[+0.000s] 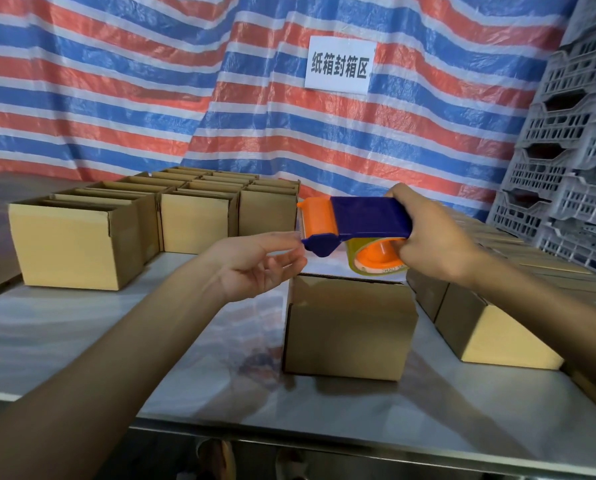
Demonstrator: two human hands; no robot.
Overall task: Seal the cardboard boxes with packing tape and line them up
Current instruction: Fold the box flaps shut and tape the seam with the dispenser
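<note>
A blue and orange tape dispenser with a clear tape roll hangs above a single cardboard box at the table's middle. My right hand grips the dispenser's rear end. My left hand is raised palm-up just left of the dispenser's blade end, thumb and fingertips at the tape's free end by the blue tab. Whether they pinch the tape I cannot tell.
Several open-topped boxes stand grouped at the back left of the steel table. More boxes line the right side. Grey plastic crates are stacked at the far right. A striped tarp hangs behind.
</note>
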